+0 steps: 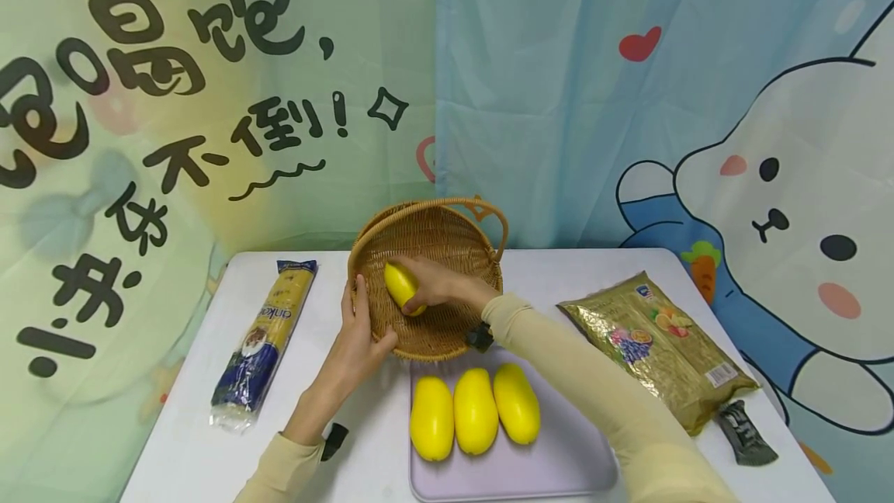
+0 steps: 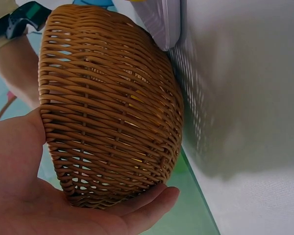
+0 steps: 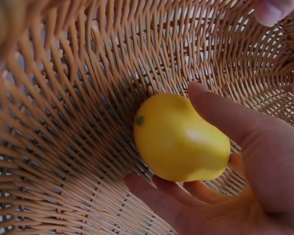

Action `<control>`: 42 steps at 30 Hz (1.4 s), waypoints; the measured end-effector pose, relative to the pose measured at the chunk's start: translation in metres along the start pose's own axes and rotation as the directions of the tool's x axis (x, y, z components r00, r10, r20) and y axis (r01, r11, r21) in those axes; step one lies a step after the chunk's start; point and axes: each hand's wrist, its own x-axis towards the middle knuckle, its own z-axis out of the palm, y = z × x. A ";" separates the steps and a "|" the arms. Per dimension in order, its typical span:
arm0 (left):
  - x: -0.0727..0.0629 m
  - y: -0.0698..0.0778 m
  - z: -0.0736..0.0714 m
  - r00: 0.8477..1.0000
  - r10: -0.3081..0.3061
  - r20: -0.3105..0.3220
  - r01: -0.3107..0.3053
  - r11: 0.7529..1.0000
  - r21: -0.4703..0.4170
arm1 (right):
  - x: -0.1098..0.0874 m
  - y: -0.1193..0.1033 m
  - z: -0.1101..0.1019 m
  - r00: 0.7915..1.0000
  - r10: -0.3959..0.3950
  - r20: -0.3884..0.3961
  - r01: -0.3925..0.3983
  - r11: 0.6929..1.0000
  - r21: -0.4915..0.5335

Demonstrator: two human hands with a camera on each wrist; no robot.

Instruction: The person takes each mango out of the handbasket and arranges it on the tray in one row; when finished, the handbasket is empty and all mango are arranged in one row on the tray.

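Note:
A brown wicker basket [image 1: 457, 243] with a looped handle is tipped so its mouth faces me, at the back middle of the table. My left hand [image 1: 358, 341] grips its left side, thumb at the rim and fingers around the outer wall [image 2: 112, 98]. Inside the basket, my right hand [image 1: 443, 283] holds a smooth yellow oblong fruit [image 3: 181, 139], thumb on one side and fingers on the other. A small green spot marks the fruit's end. Three similar yellow fruits [image 1: 476, 411] lie side by side on a pale purple tray [image 1: 573, 464] in front of the basket.
To the left lies a long blue and yellow plastic packet [image 1: 261, 348]. A large gold bag [image 1: 660, 348] with fruit pictures lies at the right, with a small dark wrapped packet [image 1: 746, 433] beside it. A printed curtain [image 1: 531, 99] hangs behind the white table [image 1: 174, 449].

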 end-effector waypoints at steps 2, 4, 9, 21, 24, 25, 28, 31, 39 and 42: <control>0.000 0.000 0.000 1.000 -0.004 0.000 0.004 1.000 -0.002 | 0.000 0.001 0.002 1.000 0.010 -0.005 -0.010 1.000 0.000; 0.000 0.000 0.001 1.000 -0.008 0.001 0.008 1.000 -0.002 | 0.000 0.002 0.003 1.000 0.015 -0.012 -0.015 1.000 -0.012; 0.000 0.001 0.002 1.000 -0.008 0.004 0.008 1.000 0.001 | -0.001 0.003 0.004 1.000 0.011 -0.020 -0.012 1.000 -0.025; -0.001 0.002 0.002 1.000 -0.013 0.009 0.013 1.000 -0.001 | -0.011 0.004 -0.007 0.998 -0.004 -0.055 0.004 1.000 -0.017; -0.001 0.001 0.002 1.000 -0.021 0.010 0.021 1.000 -0.001 | -0.017 0.004 -0.013 0.998 -0.026 -0.054 0.024 0.999 -0.026; -0.001 0.001 0.002 1.000 -0.023 0.010 0.023 1.000 -0.001 | -0.020 0.003 -0.015 0.998 -0.031 -0.055 0.030 0.999 -0.031; 0.000 0.000 0.001 1.000 -0.021 0.011 0.021 1.000 0.003 | -0.028 0.003 -0.021 0.997 -0.056 -0.061 0.054 0.998 -0.039; 0.000 -0.001 0.001 1.000 -0.014 0.008 0.014 1.000 0.005 | -0.040 0.003 -0.027 0.994 -0.078 -0.074 0.075 0.996 -0.044; 0.001 -0.002 0.001 1.000 -0.012 -0.001 0.012 1.000 0.006 | -0.075 0.000 -0.041 0.981 -0.143 -0.133 0.136 0.989 -0.056; 0.001 -0.001 0.001 1.000 -0.009 -0.006 0.009 1.000 0.010 | -0.091 0.002 -0.044 0.974 -0.171 -0.148 0.167 0.985 -0.042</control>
